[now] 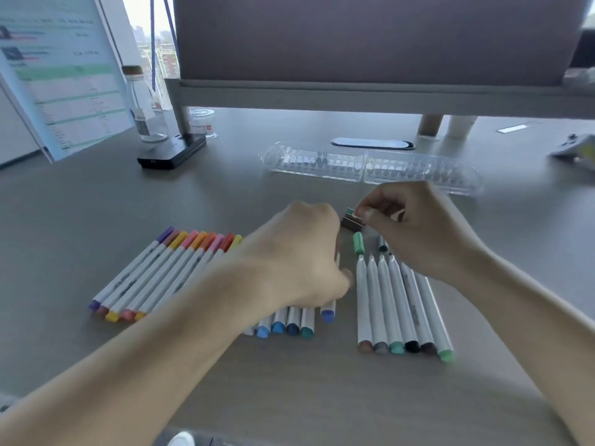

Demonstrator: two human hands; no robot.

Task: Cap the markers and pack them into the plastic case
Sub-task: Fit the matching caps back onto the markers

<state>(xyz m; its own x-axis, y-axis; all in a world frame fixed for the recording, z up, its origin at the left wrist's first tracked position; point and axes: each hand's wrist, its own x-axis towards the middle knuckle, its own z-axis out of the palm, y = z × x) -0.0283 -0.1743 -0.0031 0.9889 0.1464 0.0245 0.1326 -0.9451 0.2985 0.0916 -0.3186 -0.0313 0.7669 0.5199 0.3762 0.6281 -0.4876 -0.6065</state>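
A row of capped markers [161,272] in purple, orange, pink and yellow lies at the left on the grey table. My left hand [299,252] grips a marker with a blue end [328,312], above more blue and teal markers [286,325]. At the right lie several uncapped markers [396,310], with a loose green cap [358,243] and a dark cap [382,244] beyond their tips. My right hand [415,226] pinches a teal cap [350,211] just above a brown cap [351,222]. The clear plastic case [370,164] lies open further back.
A monitor on a grey stand fills the back. A black box [172,154], a glass bottle [141,107] and a small clear jar [203,122] stand at the back left, beside a tilted screen. Paper cups [446,125] stand behind the case.
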